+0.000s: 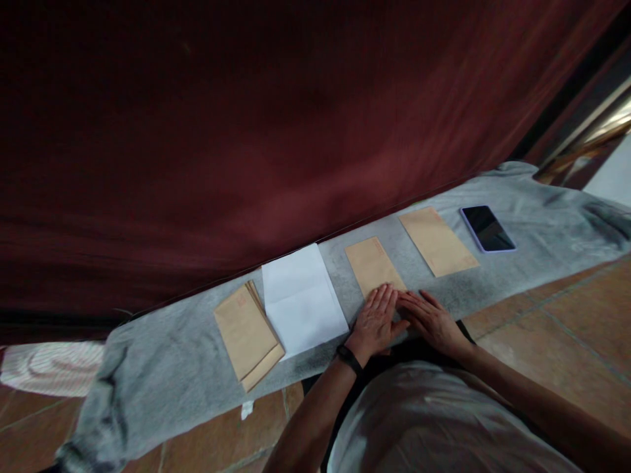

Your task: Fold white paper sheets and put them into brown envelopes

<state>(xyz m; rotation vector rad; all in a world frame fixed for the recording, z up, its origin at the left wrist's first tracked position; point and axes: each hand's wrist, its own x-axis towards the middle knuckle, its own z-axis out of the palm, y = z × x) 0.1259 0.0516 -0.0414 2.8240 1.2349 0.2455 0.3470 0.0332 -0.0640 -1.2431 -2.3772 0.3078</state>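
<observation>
Middle brown envelope (373, 263) is being pressed at its near end by both hands; it is laid flat on the grey cloth (167, 358), slanted, far end uncovered, with small faint print seen near its far right corner. Left hand (377, 323) is placed palm down over the near left part, fingers stretched out and side by side, thumb spread off to the right; nothing is gripped by it. Right hand (436, 322) is set at the near right corner, fingers pointed toward the left hand, the two almost meeting; its thumb is hidden, so whether paper is pinched there cannot be told. A black wristband (350, 360) is worn on the left wrist. To the left, a creased white sheet (303, 299) is laid out flat, and just beside its left edge a stack of brown envelopes (249, 335) is loosely fanned. To the right, a larger brown envelope (436, 240) is laid by itself, then a dark-screened phone (489, 228) in a purple case. The far side is bordered by a dark red surface (276, 131). Below, tiled floor (547, 335) is seen, a small white scrap (247, 410) included.
</observation>
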